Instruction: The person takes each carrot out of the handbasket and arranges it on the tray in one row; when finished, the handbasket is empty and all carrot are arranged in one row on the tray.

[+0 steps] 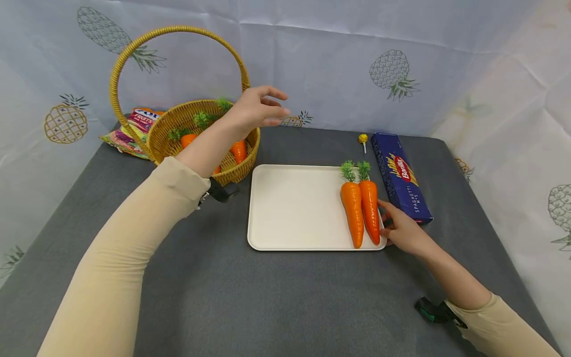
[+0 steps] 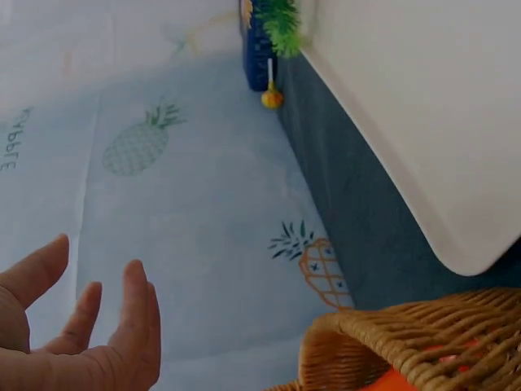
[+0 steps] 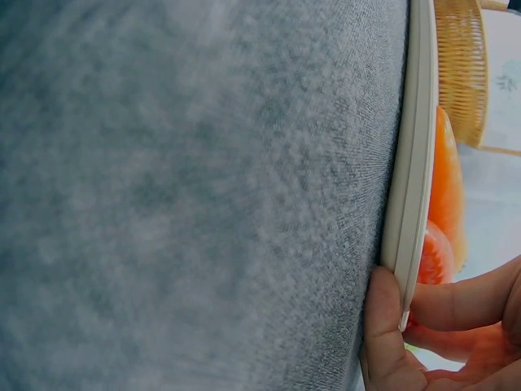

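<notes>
My left hand [image 1: 258, 109] is raised over the right side of a wicker basket [image 1: 202, 106], its fingers extended and holding nothing. Several orange carrots with green tops lie in the basket, partly hidden behind my left arm. My right hand [image 1: 403, 235] pinches the right edge of a cream tray [image 1: 294, 208]. In the right wrist view one digit [image 3: 381, 314] presses the outside of the tray wall while another finger [image 3: 460, 305] reaches over the rim. Two carrots lie side by side at the tray's right end, a left one [image 1: 353, 213] and a right one [image 1: 370, 208].
A blue Barilla spaghetti box [image 1: 401, 178] lies to the right of the tray, with a yellow lollipop [image 1: 363, 140] by its far end. Behind the basket's left side is a colourful snack bag [image 1: 127, 136]. A pineapple-print cloth [image 1: 312, 59] hangs along the table's back edge.
</notes>
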